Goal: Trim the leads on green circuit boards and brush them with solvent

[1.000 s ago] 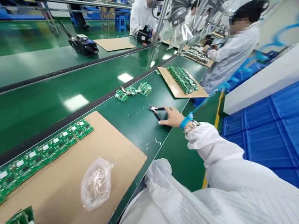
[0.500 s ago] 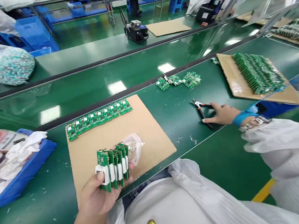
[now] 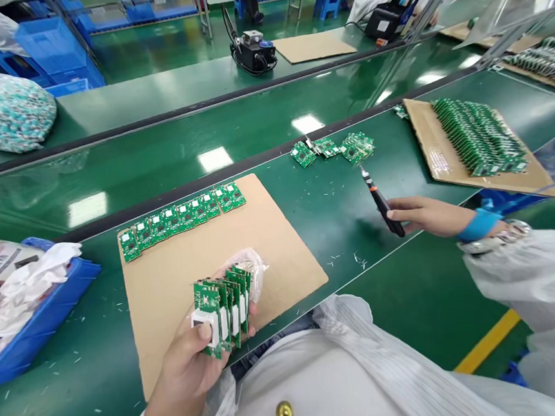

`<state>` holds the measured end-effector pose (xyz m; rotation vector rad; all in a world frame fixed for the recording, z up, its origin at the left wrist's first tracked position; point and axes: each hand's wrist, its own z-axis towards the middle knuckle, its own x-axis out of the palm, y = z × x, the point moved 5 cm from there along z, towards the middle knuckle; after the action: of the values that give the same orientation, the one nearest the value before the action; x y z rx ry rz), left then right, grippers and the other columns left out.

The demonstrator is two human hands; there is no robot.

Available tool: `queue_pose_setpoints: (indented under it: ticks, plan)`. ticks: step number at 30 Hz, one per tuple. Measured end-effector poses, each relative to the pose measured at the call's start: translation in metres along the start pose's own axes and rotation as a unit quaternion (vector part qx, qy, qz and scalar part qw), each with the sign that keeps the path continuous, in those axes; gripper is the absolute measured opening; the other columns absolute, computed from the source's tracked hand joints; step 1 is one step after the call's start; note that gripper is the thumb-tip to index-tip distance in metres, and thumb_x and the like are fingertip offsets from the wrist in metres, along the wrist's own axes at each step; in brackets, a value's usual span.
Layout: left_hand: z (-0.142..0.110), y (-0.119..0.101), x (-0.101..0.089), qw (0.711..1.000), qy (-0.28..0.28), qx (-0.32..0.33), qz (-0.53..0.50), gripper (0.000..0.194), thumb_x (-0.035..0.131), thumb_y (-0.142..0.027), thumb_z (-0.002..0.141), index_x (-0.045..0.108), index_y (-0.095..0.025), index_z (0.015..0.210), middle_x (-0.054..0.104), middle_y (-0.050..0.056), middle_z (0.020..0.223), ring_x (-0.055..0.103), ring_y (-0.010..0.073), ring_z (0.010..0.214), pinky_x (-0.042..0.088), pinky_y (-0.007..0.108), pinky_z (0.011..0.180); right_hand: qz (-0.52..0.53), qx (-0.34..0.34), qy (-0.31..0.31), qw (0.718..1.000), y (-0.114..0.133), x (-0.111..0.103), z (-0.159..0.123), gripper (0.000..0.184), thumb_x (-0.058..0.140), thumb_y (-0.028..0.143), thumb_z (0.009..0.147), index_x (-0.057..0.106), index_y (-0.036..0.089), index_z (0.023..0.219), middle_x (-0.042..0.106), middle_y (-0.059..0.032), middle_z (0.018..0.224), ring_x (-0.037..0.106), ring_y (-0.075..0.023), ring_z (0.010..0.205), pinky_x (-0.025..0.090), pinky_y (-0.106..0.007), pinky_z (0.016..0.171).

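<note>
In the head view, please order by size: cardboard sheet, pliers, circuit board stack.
1. Cardboard sheet, largest.
2. Circuit board stack and pliers: they look similar, and the stack is nearer the camera, so unranked.

**Left hand [image 3: 186, 361] curled, right hand [image 3: 431, 215] reaching out!**
Left thumb [image 3: 204, 331] clamps down on top, right fingers [image 3: 403, 205] stretch forward across the front.

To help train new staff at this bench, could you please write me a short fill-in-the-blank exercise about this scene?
The left hand holds a bundle of green ____.
The right hand holds pliers, and a ____ strap circles that wrist.
A clear plastic bag lies on a sheet of ____.

Answers: circuit boards; blue; cardboard.
</note>
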<state>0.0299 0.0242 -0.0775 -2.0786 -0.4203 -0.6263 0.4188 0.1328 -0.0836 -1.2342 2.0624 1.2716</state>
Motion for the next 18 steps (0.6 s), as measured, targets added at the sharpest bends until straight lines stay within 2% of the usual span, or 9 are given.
queue_pose_setpoints:
  ticks: [2,3,5,7,9,10,13,15,18]
  plan:
    - [-0.001,-0.002,-0.001,1.000,-0.002,0.007,-0.002,0.073,0.076,-0.050,0.054,0.060,-0.019,0.118,0.072,0.012,0.085,0.067,0.0342,0.080,0.056,0.049,0.069,0.125,-0.027,0.043,0.991,0.015,0.016,-0.022,0.050,0.021,0.046,0.091,0.055,0.014,0.109,0.064,-0.0190,0.103,0.066,-0.0200,0.086,0.046,-0.032,0.071]
    - [-0.002,-0.003,0.000,1.000,-0.002,0.008,-0.003,0.073,0.076,-0.050,0.055,0.060,-0.019,0.119,0.071,0.013,0.087,0.067,0.0349,0.082,0.056,0.050,0.070,0.258,-0.030,0.087,0.962,0.025,0.030,-0.034,0.052,0.027,0.051,0.088,0.055,0.014,0.113,0.062,-0.0207,0.107,0.066,-0.0217,0.085,0.047,-0.034,0.072]
    - [-0.003,-0.005,0.003,1.000,0.003,0.009,-0.007,0.073,0.076,-0.050,0.054,0.060,-0.020,0.119,0.071,0.014,0.091,0.066,0.0361,0.085,0.055,0.052,0.071,0.456,-0.012,0.200,0.867,0.045,0.067,-0.059,0.059,0.049,0.063,0.072,0.059,0.018,0.109,0.065,-0.0157,0.098,0.065,-0.0226,0.072,0.047,-0.037,0.069]
    - [-0.003,-0.007,0.006,1.000,0.009,0.014,-0.013,0.073,0.076,-0.049,0.054,0.061,-0.019,0.118,0.070,0.014,0.090,0.066,0.0364,0.084,0.056,0.051,0.069,0.540,-0.019,0.321,0.777,0.068,0.103,-0.080,0.061,0.060,0.061,0.063,0.061,0.024,0.111,0.067,-0.0122,0.090,0.065,-0.0241,0.068,0.048,-0.038,0.065]
    - [-0.004,-0.007,0.007,1.000,0.016,0.015,-0.018,0.071,0.076,-0.048,0.053,0.062,-0.019,0.116,0.071,0.014,0.086,0.066,0.0360,0.081,0.056,0.048,0.064,0.581,-0.042,0.369,0.724,0.085,0.124,-0.093,0.055,0.065,0.056,0.062,0.063,0.028,0.110,0.067,-0.0110,0.091,0.066,-0.0236,0.076,0.049,-0.035,0.066]
    - [-0.005,-0.007,0.006,0.999,0.017,0.016,-0.021,0.070,0.077,-0.047,0.053,0.062,-0.019,0.115,0.071,0.014,0.083,0.066,0.0354,0.080,0.056,0.045,0.062,0.591,-0.053,0.382,0.708,0.090,0.129,-0.096,0.054,0.067,0.053,0.062,0.063,0.031,0.111,0.067,-0.0101,0.092,0.065,-0.0230,0.080,0.049,-0.033,0.068]
    - [-0.008,-0.003,-0.001,0.999,0.006,0.027,-0.035,0.063,0.077,-0.045,0.055,0.064,-0.019,0.111,0.071,0.013,0.081,0.067,0.0330,0.080,0.054,0.041,0.060,0.588,-0.070,0.393,0.704,0.098,0.125,-0.102,0.057,0.073,0.048,0.062,0.060,0.038,0.117,0.064,-0.0075,0.099,0.063,-0.0216,0.091,0.049,-0.032,0.075]
    - [-0.010,-0.001,-0.005,0.999,0.004,0.034,-0.040,0.060,0.076,-0.045,0.056,0.065,-0.019,0.109,0.072,0.013,0.082,0.067,0.0316,0.079,0.054,0.041,0.063,0.560,-0.072,0.384,0.730,0.101,0.116,-0.105,0.057,0.073,0.049,0.063,0.059,0.040,0.117,0.061,-0.0070,0.102,0.061,-0.0219,0.095,0.048,-0.033,0.080]
    - [-0.011,0.003,-0.004,0.999,0.016,0.025,-0.036,0.066,0.074,-0.048,0.057,0.062,-0.018,0.115,0.071,0.012,0.081,0.067,0.0328,0.078,0.054,0.047,0.067,0.495,-0.069,0.363,0.786,0.102,0.109,-0.111,0.051,0.070,0.057,0.061,0.061,0.041,0.108,0.056,-0.0073,0.101,0.059,-0.0248,0.094,0.048,-0.035,0.080]
